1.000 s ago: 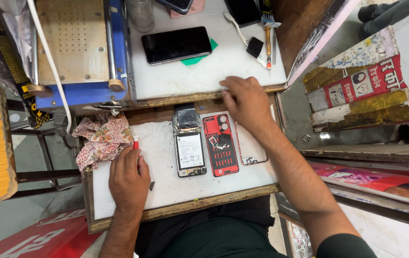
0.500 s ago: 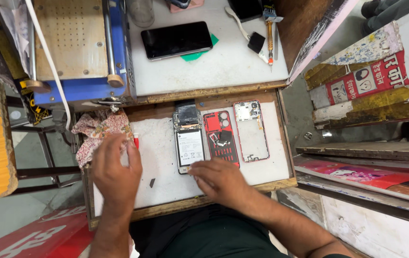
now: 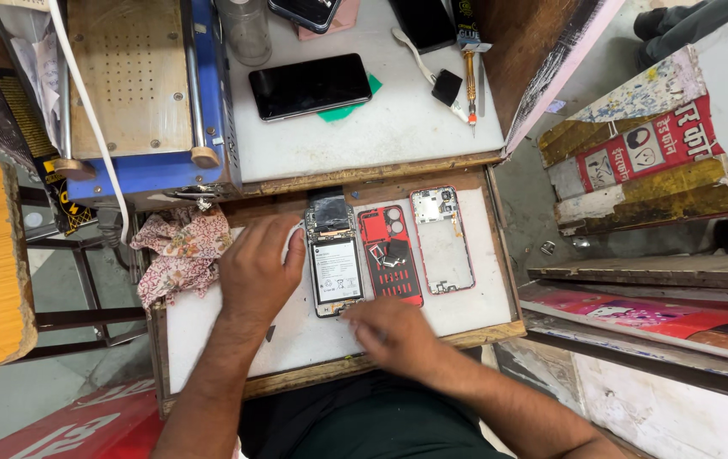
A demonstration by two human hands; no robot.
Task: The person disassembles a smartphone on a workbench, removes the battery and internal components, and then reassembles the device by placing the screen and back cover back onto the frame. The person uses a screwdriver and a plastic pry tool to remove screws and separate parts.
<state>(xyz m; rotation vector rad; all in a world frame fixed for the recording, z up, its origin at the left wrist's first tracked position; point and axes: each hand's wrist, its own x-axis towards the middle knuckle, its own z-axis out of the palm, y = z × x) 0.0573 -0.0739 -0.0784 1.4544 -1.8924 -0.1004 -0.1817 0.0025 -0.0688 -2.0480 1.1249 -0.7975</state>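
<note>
- The right hand has come back from the far edge of the tabletop and now lies at the bottom end of the opened phone, fingertips touching it; its grip looks loosely closed, holding nothing I can make out
- The left hand has moved up from the tabletop's front edge to rest flat beside the phone's left side, fingers spread, gripping nothing
- So both hands now frame the phone, which lies screen-down, battery showing, left of the red back cover and the bare frame
- Both forearms reach in from below, wrists low
</note>
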